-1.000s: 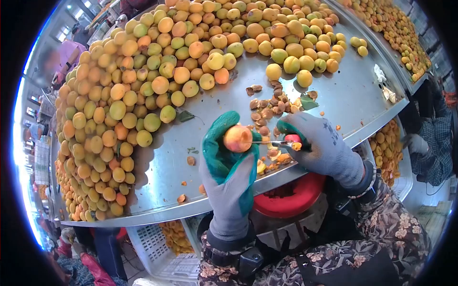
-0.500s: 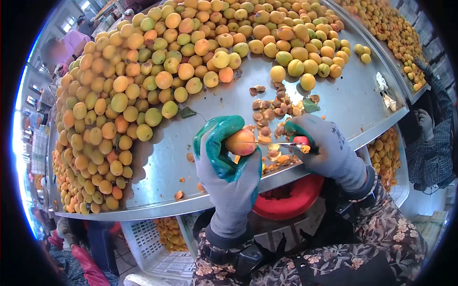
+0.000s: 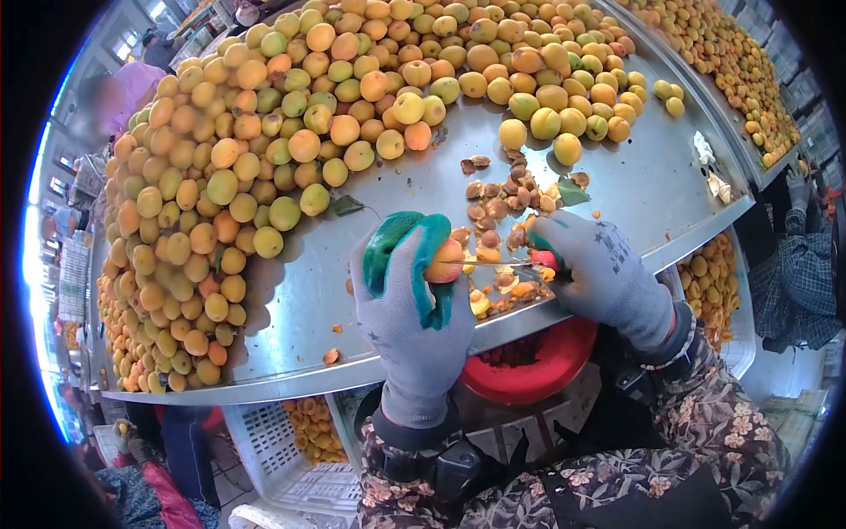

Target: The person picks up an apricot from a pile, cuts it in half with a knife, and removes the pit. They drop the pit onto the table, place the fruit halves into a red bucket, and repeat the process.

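Observation:
My left hand [image 3: 410,295], in a grey glove with green coating, is wrapped round an orange-red apricot [image 3: 443,262] above the metal tabletop. My right hand [image 3: 608,275], gloved alike, grips a small knife [image 3: 544,259] by its red handle. The thin blade points left and its tip end meets the apricot's side. Beneath and behind the blade lie brown apricot pits [image 3: 498,208] and wet orange scraps of flesh [image 3: 518,295]. Part of the apricot is hidden by the left fingers.
A large heap of apricots [image 3: 264,132] covers the left and back of the metal table [image 3: 300,309]. Below its front edge are a red basin [image 3: 538,361] and a white crate [image 3: 291,467]. Other people are at the far left, lower left and right.
My left hand has rolled, turning the apricot and showing more of the back of the glove. The knife stays against the fruit, with my right hand shifted slightly left.

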`<state>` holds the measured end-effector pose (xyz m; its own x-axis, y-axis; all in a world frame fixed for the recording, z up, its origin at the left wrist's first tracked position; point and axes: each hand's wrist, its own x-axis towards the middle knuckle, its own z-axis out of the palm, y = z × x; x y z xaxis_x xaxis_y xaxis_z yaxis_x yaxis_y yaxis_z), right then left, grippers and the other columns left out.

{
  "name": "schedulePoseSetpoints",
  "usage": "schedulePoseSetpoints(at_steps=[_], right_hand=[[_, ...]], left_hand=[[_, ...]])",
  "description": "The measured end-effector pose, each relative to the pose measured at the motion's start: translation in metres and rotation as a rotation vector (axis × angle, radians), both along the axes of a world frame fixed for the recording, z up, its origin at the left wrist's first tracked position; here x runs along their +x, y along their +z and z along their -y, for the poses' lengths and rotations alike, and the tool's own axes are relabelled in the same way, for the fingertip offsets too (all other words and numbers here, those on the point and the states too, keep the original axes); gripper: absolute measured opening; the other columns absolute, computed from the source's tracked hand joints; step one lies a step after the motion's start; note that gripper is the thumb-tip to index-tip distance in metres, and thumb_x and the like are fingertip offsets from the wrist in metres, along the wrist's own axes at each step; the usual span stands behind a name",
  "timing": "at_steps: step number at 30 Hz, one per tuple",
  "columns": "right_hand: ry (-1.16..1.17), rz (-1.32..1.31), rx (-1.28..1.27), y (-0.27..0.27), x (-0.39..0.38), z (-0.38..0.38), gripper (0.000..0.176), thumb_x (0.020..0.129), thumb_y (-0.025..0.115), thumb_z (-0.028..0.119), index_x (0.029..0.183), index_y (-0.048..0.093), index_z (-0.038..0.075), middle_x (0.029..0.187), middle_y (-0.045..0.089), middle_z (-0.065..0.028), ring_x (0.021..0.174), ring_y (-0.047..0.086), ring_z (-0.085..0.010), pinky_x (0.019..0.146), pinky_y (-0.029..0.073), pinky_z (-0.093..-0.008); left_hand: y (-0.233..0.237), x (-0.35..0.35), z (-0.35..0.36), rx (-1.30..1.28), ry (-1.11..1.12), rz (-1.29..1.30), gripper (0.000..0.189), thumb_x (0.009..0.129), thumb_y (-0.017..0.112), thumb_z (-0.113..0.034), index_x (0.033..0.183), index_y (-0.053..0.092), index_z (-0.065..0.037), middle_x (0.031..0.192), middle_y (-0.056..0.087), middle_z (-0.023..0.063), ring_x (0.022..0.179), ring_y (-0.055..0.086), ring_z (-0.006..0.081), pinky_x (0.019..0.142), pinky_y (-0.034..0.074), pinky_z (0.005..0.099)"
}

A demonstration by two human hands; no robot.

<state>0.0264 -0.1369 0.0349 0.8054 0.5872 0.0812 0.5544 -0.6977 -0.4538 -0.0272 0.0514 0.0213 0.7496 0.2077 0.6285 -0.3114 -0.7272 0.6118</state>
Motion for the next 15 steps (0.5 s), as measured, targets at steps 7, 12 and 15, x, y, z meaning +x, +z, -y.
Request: schedulePoseSetpoints(at_steps=[7,12,15], right_hand=[[0.001,0.003,-0.060,0.007,-0.005,0.005,0.029,0.069,0.060,0.006,0.095,0.049,0.004,0.083,0.054,-0.0150,0.079,0.056,-0.0366,0.065,0.044,-0.0428],[-0.053,0.070,-0.064,0.010,-0.008,0.010,0.029,0.069,0.060,0.007,0.095,0.049,0.005,0.081,0.053,-0.0148,0.078,0.056,-0.0361,0.064,0.045,-0.0430],[-0.072,0.075,-0.131,0.010,-0.006,0.014,0.030,0.069,0.061,0.008,0.096,0.049,0.005,0.082,0.054,-0.0149,0.079,0.057,-0.0361,0.064,0.045,-0.0438]], left_hand=[[-0.003,0.003,0.002,0.005,-0.077,0.030,0.048,0.060,0.069,0.002,0.106,0.061,-0.009,0.102,0.057,0.0111,0.097,0.054,0.0311,0.082,0.044,0.0387],[0.003,0.001,0.007,0.256,0.068,-0.039,0.057,0.058,0.072,0.000,0.113,0.062,-0.011,0.097,0.057,0.0109,0.090,0.057,0.0290,0.080,0.046,0.0364],[-0.001,0.007,0.006,-0.039,-0.143,-0.086,0.054,0.058,0.074,-0.002,0.110,0.063,-0.007,0.098,0.059,0.0109,0.087,0.060,0.0241,0.078,0.048,0.0342]])
